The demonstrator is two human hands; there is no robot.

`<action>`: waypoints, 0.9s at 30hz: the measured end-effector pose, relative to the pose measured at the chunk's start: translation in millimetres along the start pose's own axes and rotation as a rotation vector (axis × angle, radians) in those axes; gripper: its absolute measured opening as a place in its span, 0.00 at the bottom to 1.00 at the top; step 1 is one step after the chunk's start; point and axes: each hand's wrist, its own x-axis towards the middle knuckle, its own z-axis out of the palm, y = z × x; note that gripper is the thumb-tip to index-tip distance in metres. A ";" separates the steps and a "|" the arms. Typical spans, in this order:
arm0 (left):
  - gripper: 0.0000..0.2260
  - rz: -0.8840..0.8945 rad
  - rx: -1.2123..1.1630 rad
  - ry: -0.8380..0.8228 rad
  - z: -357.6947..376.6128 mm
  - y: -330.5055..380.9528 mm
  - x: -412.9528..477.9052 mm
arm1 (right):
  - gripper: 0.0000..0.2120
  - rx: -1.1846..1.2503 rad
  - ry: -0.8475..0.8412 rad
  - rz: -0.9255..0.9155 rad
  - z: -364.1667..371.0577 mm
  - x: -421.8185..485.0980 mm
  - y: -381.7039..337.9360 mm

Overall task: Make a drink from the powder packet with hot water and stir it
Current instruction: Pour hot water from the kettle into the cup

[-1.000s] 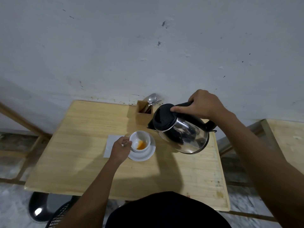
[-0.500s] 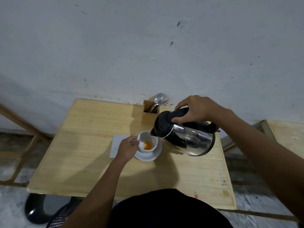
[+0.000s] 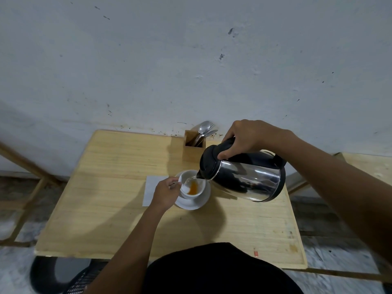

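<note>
A white cup (image 3: 197, 193) with orange powder at its bottom stands on a white saucer (image 3: 199, 203) in the middle of the wooden table (image 3: 106, 209). My left hand (image 3: 166, 193) grips the cup's handle on its left side. My right hand (image 3: 248, 137) holds the black handle of a steel kettle (image 3: 246, 177), tilted with its spout over the cup's rim. A thin stream of water runs from the spout into the cup.
A white paper (image 3: 151, 187) lies flat left of the saucer, partly under my left hand. A wooden holder (image 3: 194, 150) with spoons (image 3: 203, 129) stands at the table's back edge by the wall. Another wooden surface (image 3: 373, 166) sits to the right.
The kettle has come down and tipped further toward the cup, and water now flows from its spout. My left hand stays on the cup's handle.
</note>
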 end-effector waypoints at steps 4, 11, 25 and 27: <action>0.13 0.000 0.001 0.005 0.5 -0.9 -1.1 | 0.24 -0.018 0.006 -0.001 -0.7 0.0 1.8; 0.13 0.004 0.013 0.025 2.3 1.5 -3.5 | 0.23 -0.019 0.015 -0.014 -3.5 -2.1 5.7; 0.15 0.002 0.051 0.049 4.3 3.4 -6.7 | 0.25 -0.010 0.008 -0.013 -0.2 -7.9 14.9; 0.15 -0.001 0.054 0.048 4.6 3.7 -6.9 | 0.25 -0.008 0.008 -0.016 -1.0 -8.2 15.4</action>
